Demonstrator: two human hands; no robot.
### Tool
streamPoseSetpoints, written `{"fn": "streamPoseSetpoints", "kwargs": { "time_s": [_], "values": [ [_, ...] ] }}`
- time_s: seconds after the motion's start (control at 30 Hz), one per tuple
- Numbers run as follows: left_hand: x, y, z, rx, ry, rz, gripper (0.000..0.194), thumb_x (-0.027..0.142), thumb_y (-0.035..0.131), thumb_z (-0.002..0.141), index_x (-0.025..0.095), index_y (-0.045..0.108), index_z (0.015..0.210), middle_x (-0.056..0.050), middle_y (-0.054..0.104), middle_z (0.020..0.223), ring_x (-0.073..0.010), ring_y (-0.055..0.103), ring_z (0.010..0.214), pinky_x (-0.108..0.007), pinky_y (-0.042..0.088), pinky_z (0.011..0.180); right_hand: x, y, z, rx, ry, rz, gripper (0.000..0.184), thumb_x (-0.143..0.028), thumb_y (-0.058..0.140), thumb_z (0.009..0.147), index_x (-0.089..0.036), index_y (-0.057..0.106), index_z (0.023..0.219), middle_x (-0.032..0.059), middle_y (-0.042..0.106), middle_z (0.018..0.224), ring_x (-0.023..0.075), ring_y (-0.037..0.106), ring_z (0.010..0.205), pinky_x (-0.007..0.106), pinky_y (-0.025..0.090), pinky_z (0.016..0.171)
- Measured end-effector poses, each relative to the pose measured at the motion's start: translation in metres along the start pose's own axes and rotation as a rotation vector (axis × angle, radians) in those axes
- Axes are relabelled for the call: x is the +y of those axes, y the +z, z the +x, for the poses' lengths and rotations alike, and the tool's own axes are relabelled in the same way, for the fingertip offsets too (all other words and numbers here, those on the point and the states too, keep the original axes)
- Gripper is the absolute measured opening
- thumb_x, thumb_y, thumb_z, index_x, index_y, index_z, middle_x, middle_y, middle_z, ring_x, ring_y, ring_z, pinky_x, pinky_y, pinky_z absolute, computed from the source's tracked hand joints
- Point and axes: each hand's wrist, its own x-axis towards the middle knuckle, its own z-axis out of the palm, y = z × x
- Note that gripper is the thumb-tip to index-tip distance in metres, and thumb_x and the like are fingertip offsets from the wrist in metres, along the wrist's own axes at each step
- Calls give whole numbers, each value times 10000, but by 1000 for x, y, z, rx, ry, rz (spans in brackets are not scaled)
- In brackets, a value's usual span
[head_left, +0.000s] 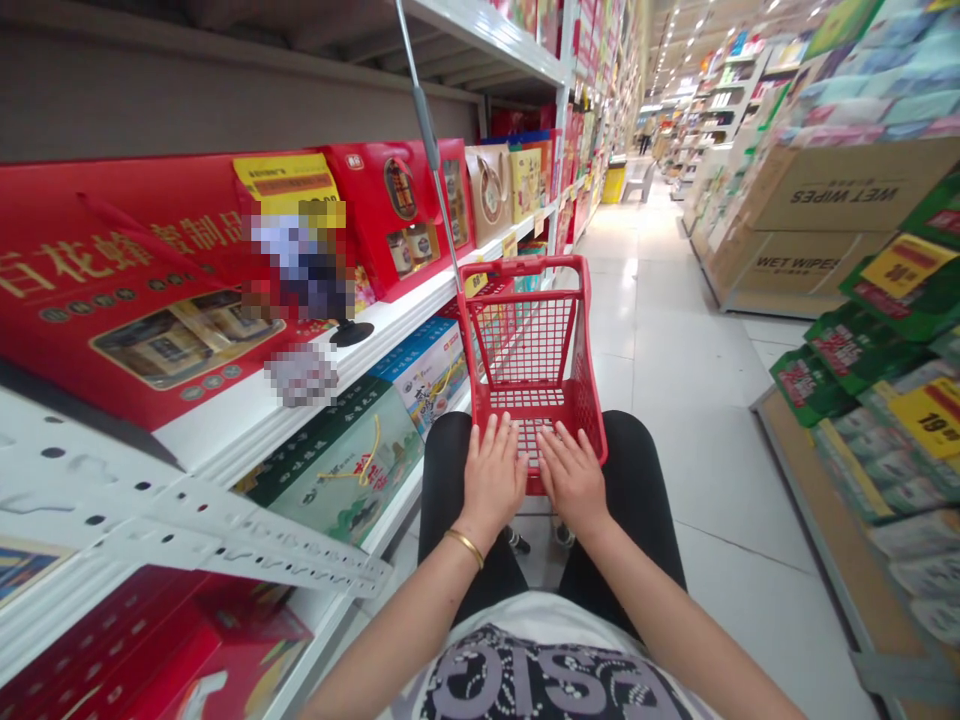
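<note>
A red plastic shopping basket on wheels stands right in front of me, between my knees. Its inside shows only bare red mesh and floor. My left hand lies flat at the basket's near edge, fingers stretched forward, with a gold bangle on the wrist. Beside it, my right hand is also flat with the fingers extended. Both palms face down, and neither hand grasps anything. Whether the palms rest on the rim or hover just over it, I cannot tell.
Left, a white shelf carries red gift boxes and a green gift box. A thin metal pole rises by the basket. Right, wet wipes cartons and green packs stand on low pallets. A tiled aisle runs ahead.
</note>
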Motion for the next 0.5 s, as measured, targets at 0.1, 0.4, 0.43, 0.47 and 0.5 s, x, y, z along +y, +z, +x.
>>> {"fn": "streamPoseSetpoints", "kwargs": {
  "time_s": [0.1, 0.4, 0.43, 0.47, 0.5],
  "values": [
    [-3, -1, 0, -6, 7, 7, 529, 354, 367, 1065, 137, 456, 1538, -106, 372, 1642, -269, 227, 1574, -547, 210, 1288, -1, 0, 2, -52, -102, 18, 534, -185, 576, 987, -215, 473, 1511, 87, 625, 1435, 246, 506, 1425, 524, 330, 1256],
    [2, 1, 2, -23, 1, 0, 528, 347, 352, 1069, 132, 453, 1541, -96, 361, 1650, -261, 233, 1573, -533, 164, 1302, 29, -11, -8, -11, -15, 52, 505, -179, 526, 1011, -216, 474, 1512, 92, 712, 1307, 219, 676, 1219, 545, 358, 1243],
    [1, 1, 2, -25, 4, 0, 529, 346, 358, 1066, 131, 457, 1539, -99, 357, 1651, -265, 230, 1574, -538, 170, 1300, 18, -5, -6, -10, -13, 55, 483, -184, 525, 1012, -210, 499, 1494, 93, 724, 1283, 213, 690, 1186, 533, 373, 1236],
    [0, 1, 2, -28, 8, 1, 530, 343, 366, 1062, 130, 460, 1537, -100, 351, 1653, -271, 225, 1575, -542, 177, 1298, 6, 1, -3, -15, -12, 56, 461, -188, 524, 1012, -203, 525, 1473, 93, 734, 1263, 206, 701, 1158, 518, 384, 1230],
    [-1, 1, 1, -32, 13, 3, 530, 336, 375, 1056, 128, 463, 1536, -100, 345, 1656, -275, 219, 1576, -543, 182, 1296, -7, 8, 0, -23, -15, 60, 440, -190, 524, 1012, -196, 549, 1451, 92, 741, 1246, 201, 706, 1139, 503, 389, 1228]
  ]
}}
